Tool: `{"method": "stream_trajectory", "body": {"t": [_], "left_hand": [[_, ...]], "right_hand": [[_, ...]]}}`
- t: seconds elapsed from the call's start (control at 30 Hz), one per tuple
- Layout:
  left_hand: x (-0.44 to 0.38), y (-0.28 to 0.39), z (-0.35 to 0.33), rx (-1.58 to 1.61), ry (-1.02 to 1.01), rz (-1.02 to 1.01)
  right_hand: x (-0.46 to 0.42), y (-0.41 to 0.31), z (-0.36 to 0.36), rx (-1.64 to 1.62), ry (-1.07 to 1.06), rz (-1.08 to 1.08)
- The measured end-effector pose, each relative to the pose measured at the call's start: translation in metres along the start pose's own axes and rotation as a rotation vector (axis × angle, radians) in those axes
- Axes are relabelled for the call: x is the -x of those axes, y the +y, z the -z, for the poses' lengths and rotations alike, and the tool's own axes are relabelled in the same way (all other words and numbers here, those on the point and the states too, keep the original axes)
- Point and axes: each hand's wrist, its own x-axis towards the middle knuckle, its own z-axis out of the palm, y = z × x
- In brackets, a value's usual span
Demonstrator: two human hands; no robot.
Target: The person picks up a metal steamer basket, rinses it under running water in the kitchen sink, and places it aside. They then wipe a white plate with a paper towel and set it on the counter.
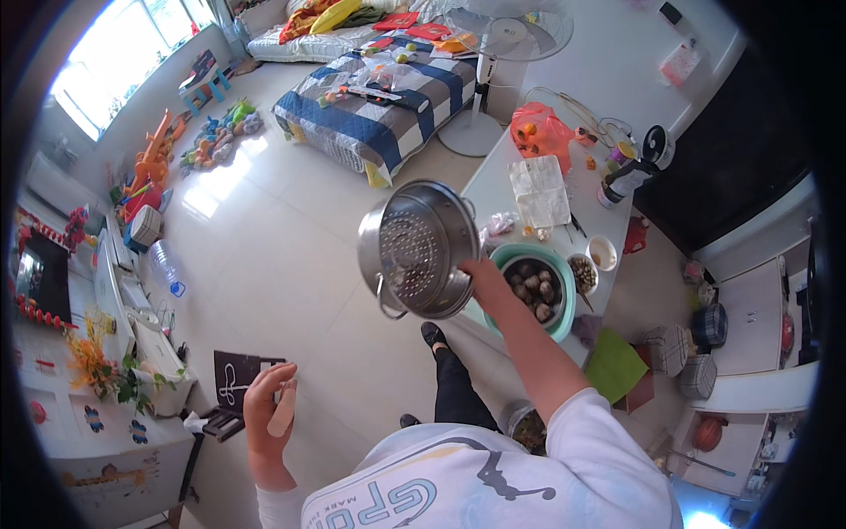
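My right hand (pixel 479 281) grips the near right rim of a perforated metal steamer pot (pixel 413 254), tilted in the air over the floor beside the table. Its holes and a loop handle show. My left hand (pixel 271 403) is raised at the lower left with nothing in it; a bandage is on its thumb. On the white table (pixel 489 192), close to my right hand, stands a green basin (pixel 564 261). A metal bowl in it holds several round brown items (pixel 532 287). Beside it are a bowl of small pieces (pixel 583 272) and a white cup (pixel 602 253).
A red plastic bag (pixel 542 132), a paper sheet (pixel 538 192) and a small black fan (pixel 657 147) are on the table. A standing fan (pixel 470 132) stands behind it. A plastic bottle (pixel 165 264) and toys (pixel 218 139) lie on the left floor; a bin (pixel 527 426) is near my legs.
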Motion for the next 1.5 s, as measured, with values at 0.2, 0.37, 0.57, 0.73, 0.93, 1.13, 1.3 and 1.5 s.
{"method": "stream_trajectory", "body": {"t": [0.2,0.37,0.57,0.73,0.93,1.13,1.3,1.5], "left_hand": [[-0.097,0.025,-0.034,0.029,-0.016,0.105],[-0.174,0.061,-0.07,-0.053,-0.045,0.064],[-0.223,0.08,-0.099,-0.074,-0.104,0.083],[-0.241,0.088,-0.107,-0.086,-0.141,0.091],[-0.237,0.093,-0.104,-0.058,-0.129,0.045],[-0.19,0.089,-0.07,-0.005,-0.015,0.038],[-0.115,0.079,-0.014,0.004,0.195,0.006],[0.038,0.046,0.062,-0.085,0.447,0.111]], "right_hand": [[-0.149,-0.002,0.095,-0.15,0.247,-0.242],[-0.24,-0.021,0.185,-0.119,0.341,-0.284],[-0.28,0.007,0.294,0.072,0.536,-0.407],[-0.268,0.024,0.306,0.535,0.57,-0.273],[-0.253,0.005,0.214,0.689,0.316,-0.21],[-0.205,-0.027,0.035,0.242,-0.017,-0.24],[-0.133,-0.056,-0.104,0.009,-0.44,-0.449],[-0.019,-0.086,-0.237,0.112,-0.806,-0.47]]}}
